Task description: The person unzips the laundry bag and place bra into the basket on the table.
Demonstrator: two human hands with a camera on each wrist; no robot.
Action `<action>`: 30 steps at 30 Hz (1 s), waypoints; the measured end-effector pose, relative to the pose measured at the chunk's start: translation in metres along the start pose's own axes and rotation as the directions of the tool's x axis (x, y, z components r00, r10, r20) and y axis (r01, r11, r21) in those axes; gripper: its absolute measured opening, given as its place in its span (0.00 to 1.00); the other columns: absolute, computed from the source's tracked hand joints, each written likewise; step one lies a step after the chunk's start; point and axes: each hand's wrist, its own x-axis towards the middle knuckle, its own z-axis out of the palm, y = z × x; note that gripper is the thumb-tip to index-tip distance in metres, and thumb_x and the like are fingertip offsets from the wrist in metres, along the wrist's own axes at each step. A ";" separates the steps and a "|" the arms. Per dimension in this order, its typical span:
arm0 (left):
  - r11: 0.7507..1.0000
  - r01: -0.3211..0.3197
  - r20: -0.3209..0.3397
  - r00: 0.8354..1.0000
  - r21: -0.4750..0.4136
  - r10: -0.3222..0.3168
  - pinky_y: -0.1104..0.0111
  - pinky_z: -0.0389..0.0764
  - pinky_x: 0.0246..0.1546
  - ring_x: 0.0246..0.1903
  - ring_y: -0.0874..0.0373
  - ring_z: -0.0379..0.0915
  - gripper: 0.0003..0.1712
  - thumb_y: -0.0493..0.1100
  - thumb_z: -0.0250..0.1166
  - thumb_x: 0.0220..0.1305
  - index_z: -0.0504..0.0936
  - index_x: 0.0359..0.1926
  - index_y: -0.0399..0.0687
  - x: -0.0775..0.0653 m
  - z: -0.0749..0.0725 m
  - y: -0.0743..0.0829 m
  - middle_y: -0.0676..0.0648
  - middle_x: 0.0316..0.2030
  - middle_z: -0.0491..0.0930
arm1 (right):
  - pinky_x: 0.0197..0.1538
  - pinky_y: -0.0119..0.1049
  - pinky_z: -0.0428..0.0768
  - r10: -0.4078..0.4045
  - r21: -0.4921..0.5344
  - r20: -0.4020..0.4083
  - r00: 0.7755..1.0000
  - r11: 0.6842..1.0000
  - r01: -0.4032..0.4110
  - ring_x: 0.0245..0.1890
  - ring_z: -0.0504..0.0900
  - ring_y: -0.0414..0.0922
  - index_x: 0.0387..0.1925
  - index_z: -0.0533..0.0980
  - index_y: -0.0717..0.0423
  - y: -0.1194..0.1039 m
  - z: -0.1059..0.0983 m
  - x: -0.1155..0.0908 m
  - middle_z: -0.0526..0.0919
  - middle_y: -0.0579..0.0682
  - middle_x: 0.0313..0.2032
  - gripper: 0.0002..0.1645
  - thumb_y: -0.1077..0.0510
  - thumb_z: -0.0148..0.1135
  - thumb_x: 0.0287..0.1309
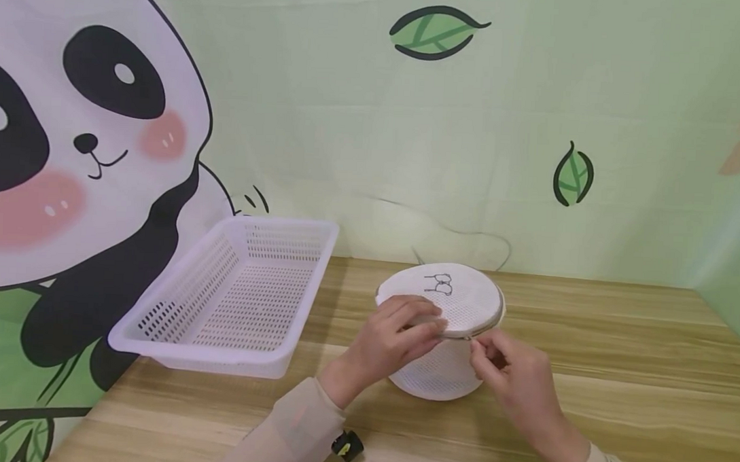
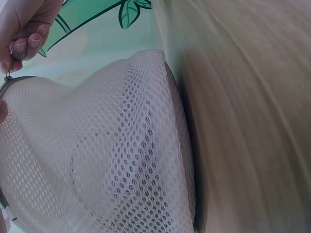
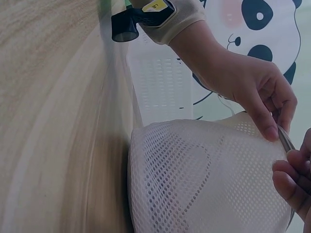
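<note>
A round white mesh laundry bag stands upright on the table, its flat top printed with a small dark line drawing. Around the top edge runs a zipper. My left hand grips that rim at the near left, thumb below and fingers over the top. Just to its right, my right hand pinches the zipper pull between thumb and finger. The left wrist view shows the mesh side close up, somewhat creased. What the bag contains, if anything, I cannot tell.
Left of the bag sits a white slotted plastic basket on the wood-grain table. Behind them hangs a green backdrop with a panda and leaves. A black wrist camera is strapped at the left sleeve.
</note>
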 end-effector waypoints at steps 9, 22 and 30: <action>1.000 0.016 -0.005 1.000 -0.026 -0.016 0.71 0.78 0.53 0.45 0.56 0.79 0.08 0.42 0.69 0.57 0.85 0.38 0.47 -0.001 -0.002 -0.004 0.49 0.40 0.83 | 0.20 0.15 0.70 0.031 -0.014 -0.001 1.000 0.999 -0.031 0.20 0.70 0.22 0.20 0.76 0.55 0.001 -0.003 0.002 0.74 0.37 0.14 0.12 0.75 0.64 0.42; 0.999 0.024 -0.001 1.000 -0.029 -0.024 0.71 0.78 0.54 0.45 0.56 0.79 0.08 0.42 0.69 0.58 0.85 0.39 0.46 -0.003 -0.004 -0.007 0.48 0.40 0.83 | 0.21 0.15 0.71 0.044 -0.006 -0.016 0.999 0.999 -0.044 0.19 0.71 0.23 0.19 0.75 0.55 0.001 -0.004 0.003 0.74 0.37 0.14 0.12 0.74 0.64 0.44; 0.997 0.043 -0.013 0.999 -0.057 -0.044 0.71 0.78 0.53 0.44 0.56 0.80 0.08 0.39 0.69 0.56 0.85 0.38 0.45 -0.004 -0.005 -0.010 0.48 0.39 0.83 | 0.20 0.16 0.71 0.069 -0.005 -0.012 0.998 0.998 -0.069 0.18 0.71 0.23 0.19 0.75 0.55 0.002 -0.004 0.004 0.74 0.38 0.14 0.13 0.74 0.64 0.45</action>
